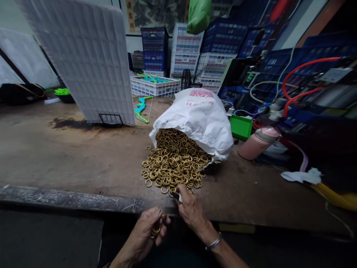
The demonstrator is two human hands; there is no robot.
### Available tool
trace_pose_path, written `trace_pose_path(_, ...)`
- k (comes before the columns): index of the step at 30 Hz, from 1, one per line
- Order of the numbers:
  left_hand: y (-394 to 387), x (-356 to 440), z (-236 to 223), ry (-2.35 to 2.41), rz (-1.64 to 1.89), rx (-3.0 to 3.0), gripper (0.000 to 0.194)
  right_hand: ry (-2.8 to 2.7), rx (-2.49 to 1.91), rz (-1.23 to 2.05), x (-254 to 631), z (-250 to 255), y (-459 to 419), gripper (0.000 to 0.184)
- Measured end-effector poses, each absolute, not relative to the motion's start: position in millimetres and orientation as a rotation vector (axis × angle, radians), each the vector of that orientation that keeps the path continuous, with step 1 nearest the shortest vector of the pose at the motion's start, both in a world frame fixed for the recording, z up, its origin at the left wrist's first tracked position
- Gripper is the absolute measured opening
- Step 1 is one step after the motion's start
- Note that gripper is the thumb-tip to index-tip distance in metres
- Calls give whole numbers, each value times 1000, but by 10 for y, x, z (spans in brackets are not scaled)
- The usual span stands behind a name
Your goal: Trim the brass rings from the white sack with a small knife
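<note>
A heap of brass-coloured rings (173,163) spills from the mouth of a white woven sack (198,119) onto the table. My left hand (147,230), just off the table's front edge, is closed around several of these rings. At the near side of the heap, my right hand (189,204) grips a small tool with a dark, flat tip (175,195); a bit of white shows by the fingers. Its kind is not clear. The tool's tip lies over the nearest rings. A silver bangle circles my right wrist.
On the brown table (69,160) stand a pale ribbed panel (92,63), a toy bow (141,108), a green tray (241,126) and a pink bottle (258,143). Stacked crates (185,48) fill the back. Red hoses (301,74) run at the right.
</note>
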State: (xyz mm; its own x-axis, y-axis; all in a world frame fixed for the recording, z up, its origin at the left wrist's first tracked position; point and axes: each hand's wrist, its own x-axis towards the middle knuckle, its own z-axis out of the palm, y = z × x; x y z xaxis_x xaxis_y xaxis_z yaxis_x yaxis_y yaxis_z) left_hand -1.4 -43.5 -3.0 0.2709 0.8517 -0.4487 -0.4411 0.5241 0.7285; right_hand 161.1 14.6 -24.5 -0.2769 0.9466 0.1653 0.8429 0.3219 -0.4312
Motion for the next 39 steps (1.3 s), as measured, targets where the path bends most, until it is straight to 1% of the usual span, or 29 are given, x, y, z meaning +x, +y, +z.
trace_pose_path(3,-382,-26,-2,883,963,441,24,-2294,-1651,322,1514,-262,132,40)
trace_pose_path(7,-337,-48,-2,789,957,304,15,-2329,-1761,345,1461,-186,144,39)
trace_pose_path(11,-275,-39,-75,780,964,208,19,-2307,-1674,386,1498,-153,171,37)
trace_pose_path(15,-168,8,-90,792,984,208,19,-2212,-1561,463,1570,-250,216,34)
trace_pose_path(21,-21,65,-13,782,980,223,22,-2003,-1527,688,1600,-243,285,16)
trace_pose_path(22,-3,74,-12,768,979,220,23,-1973,-1517,722,1600,-220,294,16)
trace_pose_path(25,41,113,-32,735,970,243,25,-1894,-1497,793,1610,-171,326,25)
trace_pose_path(28,70,172,-65,855,1023,416,25,-1787,-1495,836,1635,-182,365,28)
trace_pose_path(33,76,236,-101,1216,1186,944,17,-1534,-1470,1040,1630,-213,428,22)
trace_pose_path(35,65,237,-114,1212,1252,1164,13,-1420,-1482,1131,1601,-196,433,20)
trace_pose_path(39,38,227,-133,1105,1208,1306,19,-1250,-1509,1305,1529,-135,384,16)
